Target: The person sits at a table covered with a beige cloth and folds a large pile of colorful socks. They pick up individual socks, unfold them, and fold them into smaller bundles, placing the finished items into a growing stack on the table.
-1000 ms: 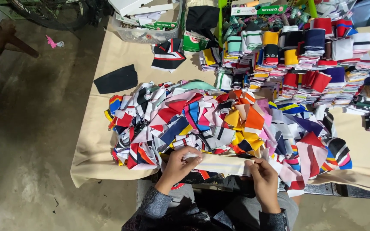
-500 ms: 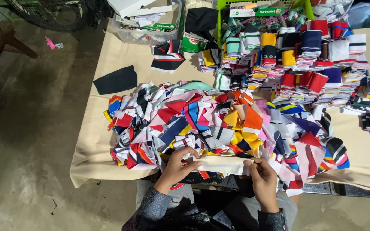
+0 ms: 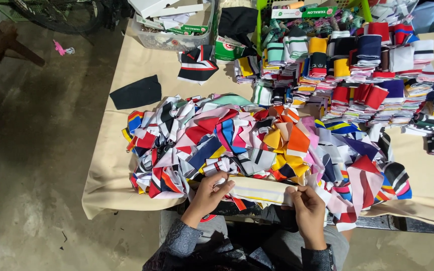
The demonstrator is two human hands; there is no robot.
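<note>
I hold a cream-white knitted fabric strip stretched flat between both hands at the near edge of the table. My left hand pinches its left end, and my right hand grips its right end. Just beyond the strip lies a big loose heap of striped and multicoloured fabric pieces, spread across the middle of the beige-covered table. The strip rests partly on the near edge of that heap.
Folded fabric pieces stand in neat stacks at the back right. A black fabric piece and a striped piece lie apart at the left. A clear plastic bin and a green basket sit at the far edge. Concrete floor lies left.
The hands have barely moved; the cream strip stays stretched between them, my left fingers shifting slightly along its end.
</note>
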